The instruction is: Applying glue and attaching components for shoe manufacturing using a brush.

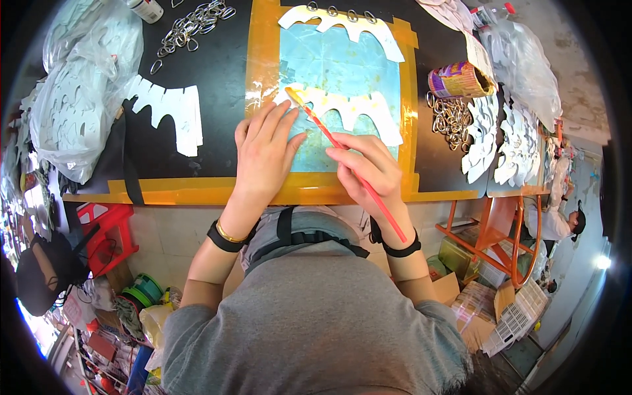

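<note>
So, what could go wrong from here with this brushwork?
The left hand has its fingers close to the brush tip, so they might get smeared. The lower white piece could stick to the blue sheet, which is blotched yellow. The can is beside metal rings; a knock might scatter them.

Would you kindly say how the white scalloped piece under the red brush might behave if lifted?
The white scalloped piece looks thin, so probably light and bendable; its yellow-smeared surface may be sticky, and its narrow prongs might fold.

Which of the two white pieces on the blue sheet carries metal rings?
The far white piece: metal rings sit along its far edge. The near piece, under the brush, shows none.
</note>
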Tool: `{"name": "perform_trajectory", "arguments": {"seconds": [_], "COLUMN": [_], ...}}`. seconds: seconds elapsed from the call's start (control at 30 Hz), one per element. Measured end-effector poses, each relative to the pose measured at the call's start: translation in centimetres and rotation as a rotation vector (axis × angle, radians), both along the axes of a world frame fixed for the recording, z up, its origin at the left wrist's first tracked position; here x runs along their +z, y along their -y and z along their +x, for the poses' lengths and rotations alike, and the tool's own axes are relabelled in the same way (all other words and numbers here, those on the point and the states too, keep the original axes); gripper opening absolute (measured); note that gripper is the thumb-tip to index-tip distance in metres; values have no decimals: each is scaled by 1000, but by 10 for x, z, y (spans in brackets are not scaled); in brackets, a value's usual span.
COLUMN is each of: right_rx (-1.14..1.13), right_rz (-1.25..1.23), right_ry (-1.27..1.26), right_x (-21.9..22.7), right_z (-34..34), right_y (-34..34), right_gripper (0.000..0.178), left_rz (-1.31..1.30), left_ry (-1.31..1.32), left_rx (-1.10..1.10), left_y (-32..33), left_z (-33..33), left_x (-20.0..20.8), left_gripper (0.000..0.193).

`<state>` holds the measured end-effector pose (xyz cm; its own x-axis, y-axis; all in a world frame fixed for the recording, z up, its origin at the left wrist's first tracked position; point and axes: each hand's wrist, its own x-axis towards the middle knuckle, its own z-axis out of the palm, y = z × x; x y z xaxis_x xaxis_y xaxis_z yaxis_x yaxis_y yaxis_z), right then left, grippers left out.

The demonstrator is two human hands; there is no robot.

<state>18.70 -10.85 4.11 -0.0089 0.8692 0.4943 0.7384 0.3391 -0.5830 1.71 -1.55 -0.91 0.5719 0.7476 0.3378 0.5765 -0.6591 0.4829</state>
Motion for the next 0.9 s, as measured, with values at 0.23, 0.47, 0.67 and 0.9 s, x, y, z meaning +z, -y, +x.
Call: {"name": "perform_trajectory", "arguments": {"seconds": [0.23,0.47,0.67,0.9], "right_rx": [-40,-165,-334,-352], "right_rz": [12,18,-170,-202], "right_ry": [-30,-169,-779,-957], "right_x": [2,4,-8,-17], "right_z": [5,1,2,7], "right_y": [12,6,14,7], "right_gripper": [35,21,17,19], "left_rz": [3,7,-9,-22], "left_ry": [-9,-1,2,7], "left_rx": [8,4,-3,-1], "left_y": [0,0,0,1], "left_z": [-1,-1,-1,-2], "left_x": [1,1,2,3], "left_gripper": [38,38,38,37]}}
